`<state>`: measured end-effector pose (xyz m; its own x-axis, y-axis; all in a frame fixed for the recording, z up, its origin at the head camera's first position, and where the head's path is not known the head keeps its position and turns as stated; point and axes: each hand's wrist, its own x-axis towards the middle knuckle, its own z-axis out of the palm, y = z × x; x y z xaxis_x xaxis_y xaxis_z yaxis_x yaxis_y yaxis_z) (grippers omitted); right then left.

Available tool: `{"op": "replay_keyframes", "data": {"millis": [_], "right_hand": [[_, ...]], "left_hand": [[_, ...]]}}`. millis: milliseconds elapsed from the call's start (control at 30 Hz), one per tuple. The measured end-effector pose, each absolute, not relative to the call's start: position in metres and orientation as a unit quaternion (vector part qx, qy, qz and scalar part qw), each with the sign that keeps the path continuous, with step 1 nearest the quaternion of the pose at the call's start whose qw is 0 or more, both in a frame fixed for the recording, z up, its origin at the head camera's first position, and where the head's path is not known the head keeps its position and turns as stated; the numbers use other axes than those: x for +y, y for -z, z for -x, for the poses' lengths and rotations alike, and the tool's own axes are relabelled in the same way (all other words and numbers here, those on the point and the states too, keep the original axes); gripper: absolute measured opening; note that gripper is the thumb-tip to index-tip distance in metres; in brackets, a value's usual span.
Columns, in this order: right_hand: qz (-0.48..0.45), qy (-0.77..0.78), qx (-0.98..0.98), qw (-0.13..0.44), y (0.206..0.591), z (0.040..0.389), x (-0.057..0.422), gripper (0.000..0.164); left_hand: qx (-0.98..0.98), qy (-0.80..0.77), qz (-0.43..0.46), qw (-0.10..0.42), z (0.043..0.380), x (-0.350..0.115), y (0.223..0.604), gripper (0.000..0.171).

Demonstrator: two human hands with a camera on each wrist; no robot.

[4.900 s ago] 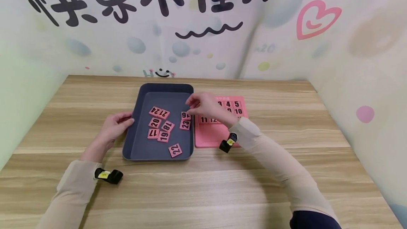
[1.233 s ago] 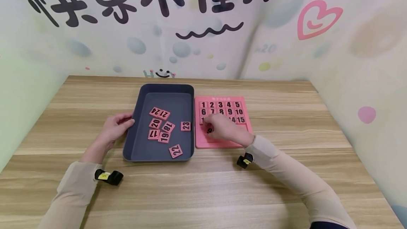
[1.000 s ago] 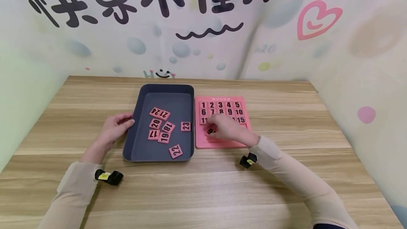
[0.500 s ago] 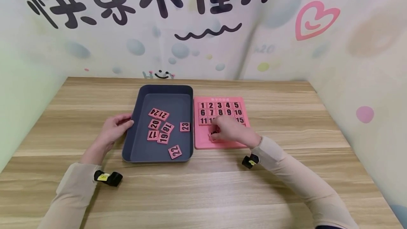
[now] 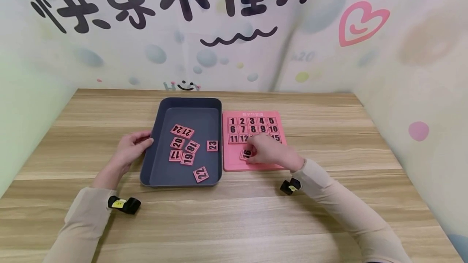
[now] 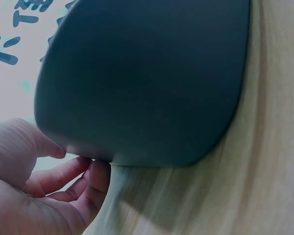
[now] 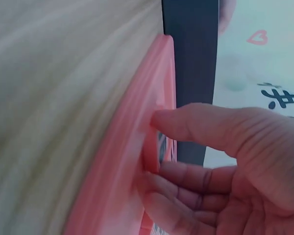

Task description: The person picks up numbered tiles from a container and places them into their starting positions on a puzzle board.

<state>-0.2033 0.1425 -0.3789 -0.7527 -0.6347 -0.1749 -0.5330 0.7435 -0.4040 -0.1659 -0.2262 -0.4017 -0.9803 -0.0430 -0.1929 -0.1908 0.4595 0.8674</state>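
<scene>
My right hand (image 5: 268,149) pinches a pink number tile (image 5: 246,154) marked 16 between thumb and fingers, its number turned sideways. The tile is low over the bare lower part of a pink puzzle board (image 5: 232,163); in the right wrist view its edge (image 7: 151,152) looks close to the board's surface. Rows of tiles 1 to 15 fill the board's upper part, some hidden behind the hand. At the left side of a dark blue tray (image 5: 183,114), my left hand (image 5: 132,147) holds the rim, thumb at the edge and fingers against the outer wall (image 6: 137,98).
Inside the tray lie several loose tiles, among them 23 (image 5: 212,145), 22 (image 5: 200,174) and 20 (image 5: 177,143), turned various ways. The tray stands right beside the board on a wooden table (image 5: 234,214). A printed backdrop (image 5: 146,60) rises behind the table.
The right hand has taken tile 16 from the tray to the board, then shifted slightly right, and the 16 now shows. The left hand stays at the tray.
</scene>
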Motion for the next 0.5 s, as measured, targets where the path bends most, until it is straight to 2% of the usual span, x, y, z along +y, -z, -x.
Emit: {"op": "replay_keyframes", "data": {"millis": [167,333,500], "right_hand": [[0.28,0.171,0.935,0.138,0.3821,0.1997,0.1352,0.029],[0.275,0.187,0.933,0.141,0.3817,0.1989,0.1325,0.042],[0.278,0.194,0.927,0.161,0.379,0.2011,0.1321,0.025]], "left_hand": [[0.849,-0.518,0.069,0.071,0.1653,-0.2271,0.402,0.047],[0.849,-0.519,0.073,0.072,0.1653,-0.2273,0.4021,0.047],[0.848,-0.52,0.07,0.071,0.166,-0.2272,0.4023,0.047]]}}
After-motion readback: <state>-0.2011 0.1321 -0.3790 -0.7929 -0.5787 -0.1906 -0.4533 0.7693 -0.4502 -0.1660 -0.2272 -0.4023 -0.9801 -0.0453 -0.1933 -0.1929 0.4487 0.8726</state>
